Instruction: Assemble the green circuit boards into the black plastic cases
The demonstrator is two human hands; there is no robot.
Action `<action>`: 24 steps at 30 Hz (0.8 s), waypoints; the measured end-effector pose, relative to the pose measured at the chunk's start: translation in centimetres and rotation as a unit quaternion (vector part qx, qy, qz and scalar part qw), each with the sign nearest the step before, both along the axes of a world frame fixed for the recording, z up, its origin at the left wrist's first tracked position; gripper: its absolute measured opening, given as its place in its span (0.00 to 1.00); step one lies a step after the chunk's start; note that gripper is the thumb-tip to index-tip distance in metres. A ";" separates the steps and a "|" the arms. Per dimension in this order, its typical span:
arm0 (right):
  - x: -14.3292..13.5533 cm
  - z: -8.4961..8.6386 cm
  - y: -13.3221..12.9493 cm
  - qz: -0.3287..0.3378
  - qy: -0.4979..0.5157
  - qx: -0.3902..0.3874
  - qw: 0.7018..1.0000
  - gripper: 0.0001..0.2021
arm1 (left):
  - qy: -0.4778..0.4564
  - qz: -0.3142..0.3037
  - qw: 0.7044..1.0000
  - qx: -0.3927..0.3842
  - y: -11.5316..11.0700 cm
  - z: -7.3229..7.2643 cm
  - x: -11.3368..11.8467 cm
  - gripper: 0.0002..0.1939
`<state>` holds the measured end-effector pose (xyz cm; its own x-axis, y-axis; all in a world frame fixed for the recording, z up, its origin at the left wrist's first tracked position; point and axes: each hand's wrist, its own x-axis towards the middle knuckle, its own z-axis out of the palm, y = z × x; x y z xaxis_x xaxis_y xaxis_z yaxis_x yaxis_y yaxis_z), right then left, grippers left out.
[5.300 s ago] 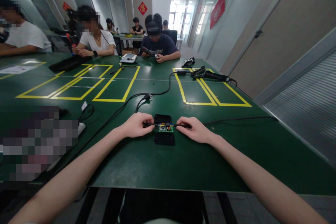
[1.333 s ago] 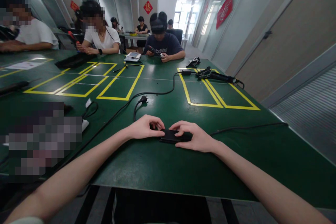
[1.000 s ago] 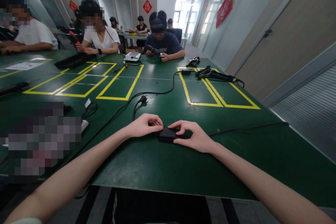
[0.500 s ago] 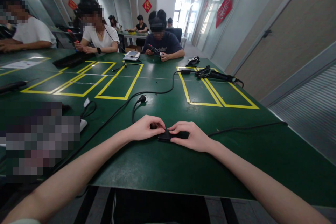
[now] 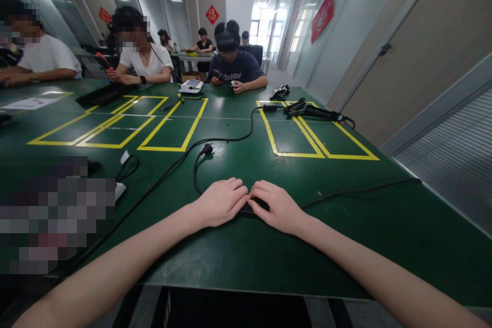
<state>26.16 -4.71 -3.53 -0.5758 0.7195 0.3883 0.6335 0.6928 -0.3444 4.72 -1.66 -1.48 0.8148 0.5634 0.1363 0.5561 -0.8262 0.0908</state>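
Observation:
A flat black power adapter [image 5: 248, 212] lies on the green table [image 5: 230, 251] in front of me, largely hidden under my fingers. My left hand [image 5: 223, 201] covers its left end, fingers together and curled over it. From the right, my right hand [image 5: 277, 207] grips it, thumb and fingertips closing near its middle. The fingertips of both hands almost meet there, and whether anything small is pinched between them is hidden. Beyond my left hand, a short cord ends in a black plug [image 5: 207, 149]. Another black cable [image 5: 357, 191] runs from beside my right hand to the table's right edge.
A long black cord [image 5: 169, 166] crosses the table to an inline box [image 5: 270, 107]. Yellow tape rectangles [image 5: 298, 155] mark the surface. A black handheld device [image 5: 315, 111] lies far right, a white device [image 5: 191, 86] farther back. Several people sit opposite. A blurred patch covers the left.
My left hand has slid right and over the adapter, hiding its left end. My right fingertips have stayed near its middle. The whole view has shifted slightly downward.

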 end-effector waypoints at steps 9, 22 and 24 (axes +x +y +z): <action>0.4 -0.1 0.3 0.078 0.017 0.036 0.996 0.08 | 0.022 0.016 0.998 -0.064 -0.4 0.8 -0.1 0.20; 0.1 1.2 -0.3 -0.021 0.123 -0.340 0.932 0.17 | -0.059 -0.044 0.984 -0.164 1.1 0.6 -1.5 0.26; 0.0 0.9 -0.3 -0.024 0.140 -0.308 0.941 0.19 | -0.076 -0.049 0.985 -0.149 1.2 0.3 -1.6 0.26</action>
<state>26.12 -4.97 -2.66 -0.4746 0.8799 0.0214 0.4841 0.2812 -0.8286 3.11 -0.44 -1.19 0.8503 0.5164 0.1019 0.4360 -0.7994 0.4133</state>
